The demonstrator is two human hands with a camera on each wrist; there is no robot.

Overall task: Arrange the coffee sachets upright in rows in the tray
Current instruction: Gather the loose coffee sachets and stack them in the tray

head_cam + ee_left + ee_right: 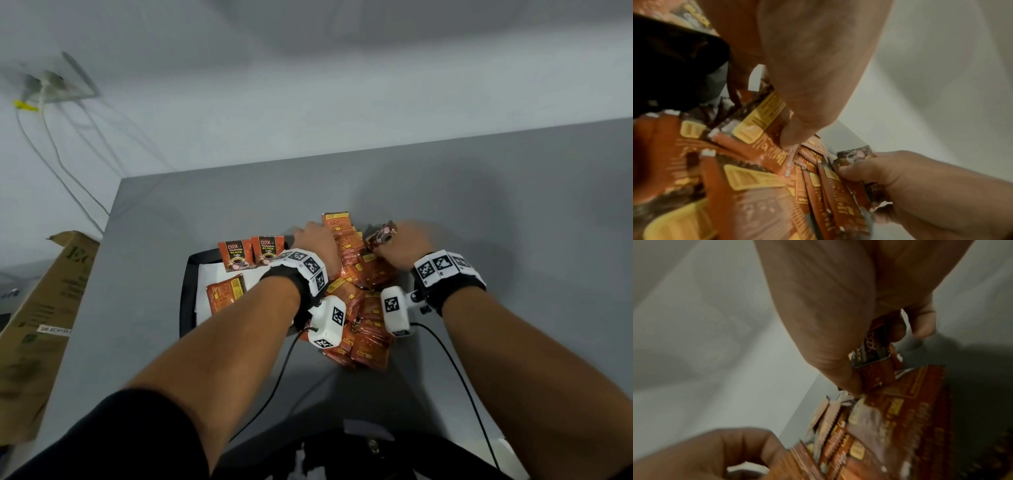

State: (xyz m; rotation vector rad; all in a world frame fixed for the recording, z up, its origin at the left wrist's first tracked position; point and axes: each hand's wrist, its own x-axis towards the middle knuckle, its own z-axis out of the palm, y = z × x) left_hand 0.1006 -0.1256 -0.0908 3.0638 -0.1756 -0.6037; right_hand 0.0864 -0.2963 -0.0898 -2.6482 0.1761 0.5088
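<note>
Right hand (pixel 404 245) pinches one sachet (pixel 381 235); left hand (pixel 317 240) grips the sachet pile (pixel 363 308) right of the tray (pixel 188 291).

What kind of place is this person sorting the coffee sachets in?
Probably a plain workroom or recording setup, not a home kitchen: a bare grey table against a blank white wall, a wall socket with trailing cables, and a cardboard box standing beside the table.
</note>
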